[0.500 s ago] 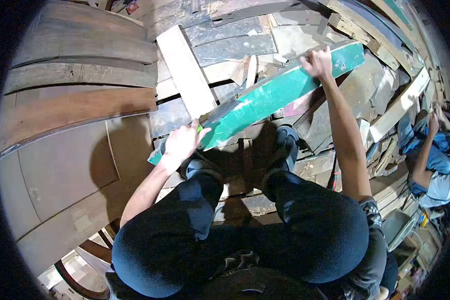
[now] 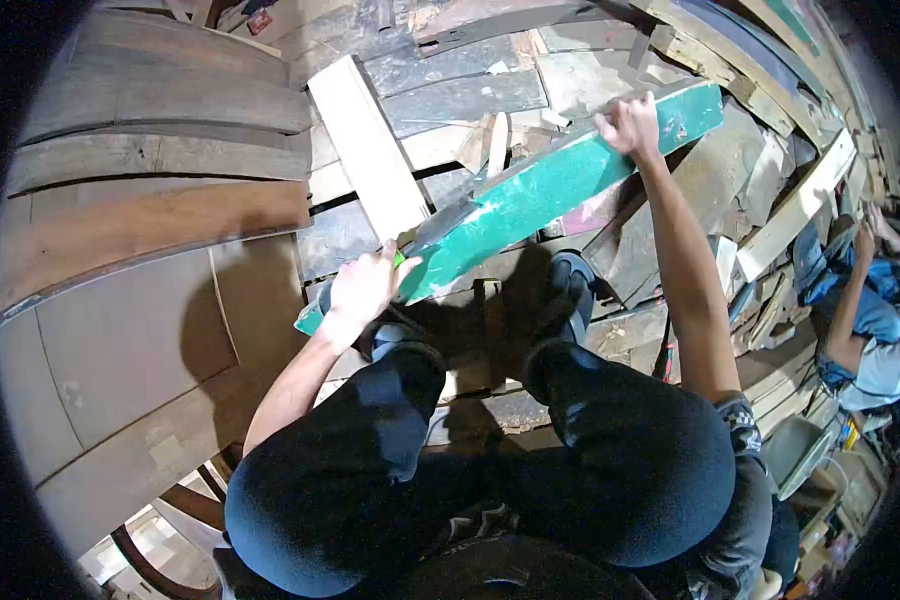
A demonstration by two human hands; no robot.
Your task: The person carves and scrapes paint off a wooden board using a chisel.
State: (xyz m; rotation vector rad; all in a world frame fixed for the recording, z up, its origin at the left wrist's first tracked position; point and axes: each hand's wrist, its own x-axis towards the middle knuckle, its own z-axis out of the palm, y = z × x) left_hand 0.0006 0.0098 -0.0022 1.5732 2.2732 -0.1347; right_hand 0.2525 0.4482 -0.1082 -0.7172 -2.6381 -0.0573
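Above scrap wood (image 2: 465,97), curled hands (image 2: 360,290) (image 2: 630,128) hold a green board (image 2: 560,190) (right) and mostly-hidden lime object (image 2: 400,259) (left).

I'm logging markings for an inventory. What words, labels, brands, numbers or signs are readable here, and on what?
No text can be read.
Green board: pale marks, no legible letters.
Right sleeve: light pattern, too blurred to read.
Small red item: too small to read.

A slight shift in view: green board (image 2: 550,192) and white plank (image 2: 368,145) marginally farther left.

Dark trousers (image 2: 630,470), grey footwear (image 2: 573,283), patterned sleeve (image 2: 742,428)
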